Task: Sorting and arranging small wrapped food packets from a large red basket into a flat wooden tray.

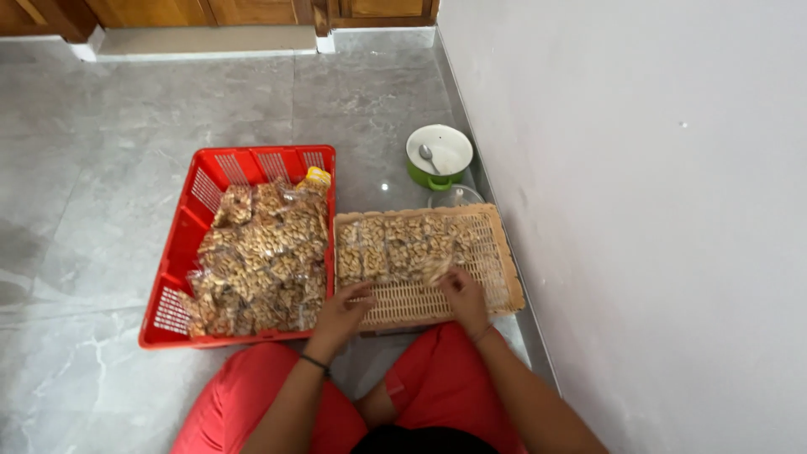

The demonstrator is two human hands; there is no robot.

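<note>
My right hand (464, 290) pinches a clear snack packet (435, 269) at the middle of the wicker tray (504, 252), just below the row of packets (395, 244) lining its far edge. My left hand (343, 309) rests open on the tray's near left corner, gripping nothing, beside the red crate (181, 244) heaped with packets.

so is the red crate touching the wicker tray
Touching. The head view shows the red crate with its right wall pressed against the left edge of the wicker tray, no floor visible between them.
</note>
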